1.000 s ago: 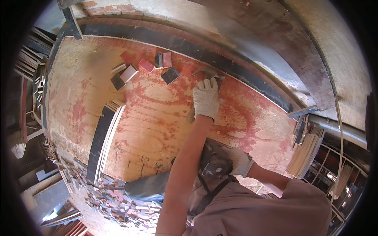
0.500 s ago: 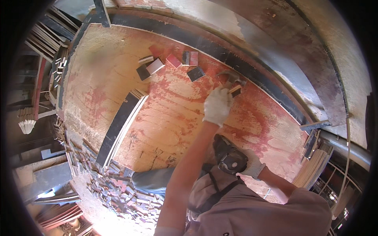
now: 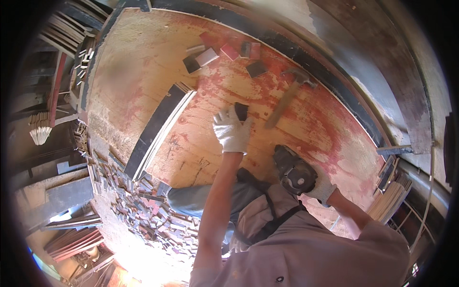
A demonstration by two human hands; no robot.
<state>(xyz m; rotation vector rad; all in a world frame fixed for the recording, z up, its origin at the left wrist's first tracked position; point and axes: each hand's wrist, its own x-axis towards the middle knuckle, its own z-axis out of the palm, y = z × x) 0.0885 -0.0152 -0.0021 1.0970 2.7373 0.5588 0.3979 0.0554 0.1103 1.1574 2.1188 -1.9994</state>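
Observation:
My gloved left hand pinches a small dark block of board between thumb and fingers, just above the stained plywood work surface. At the near right, my gloved right hand is closed around a black hand-held power tool with a rounded housing; its grip is mostly hidden by my hand. On the plywood beyond lies a hammer with a wooden handle. To the left of my left hand rests a stack of long dark-faced strips.
Several small dark and red blocks lie toward the far side. A dark raised edge borders the plywood. Offcuts are heaped on the floor at lower left. Bundled slats stand at the right.
My left hand has come left and nearer with the dark block, away from the hammer, which now shows fully. My right hand still holds the power tool. The whole view has shifted a little.

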